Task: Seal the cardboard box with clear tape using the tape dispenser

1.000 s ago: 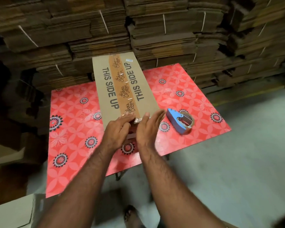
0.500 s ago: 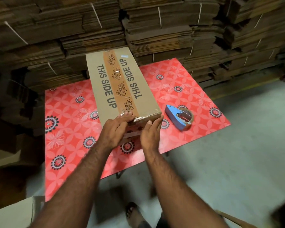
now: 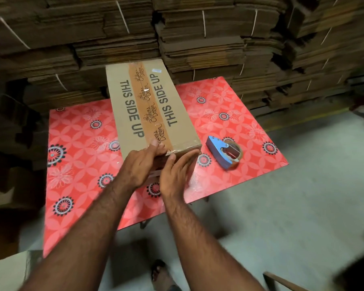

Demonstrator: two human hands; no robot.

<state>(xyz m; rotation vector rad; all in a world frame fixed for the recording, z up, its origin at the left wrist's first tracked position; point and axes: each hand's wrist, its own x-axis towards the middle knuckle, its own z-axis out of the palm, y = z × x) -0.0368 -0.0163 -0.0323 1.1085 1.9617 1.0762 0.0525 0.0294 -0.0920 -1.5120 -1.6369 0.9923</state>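
On the red floral table (image 3: 76, 156), both flat-fingered hands press the cardboard box's (image 3: 177, 127) near end, left hand (image 3: 142, 162) at the taped top edge, right hand (image 3: 177, 175) on the front face, tape dispenser (image 3: 224, 152) lying just right.

The cardboard box (image 3: 149, 106) fills the middle of the tabletop (image 3: 80, 164) from far edge to near edge, splitting it. Bare tabletop lies open on the left side. On the right, the tape dispenser (image 3: 224, 152) sits near the box's near corner, with open surface beyond it. Stacked cardboard (image 3: 177, 34) walls off the far edge.
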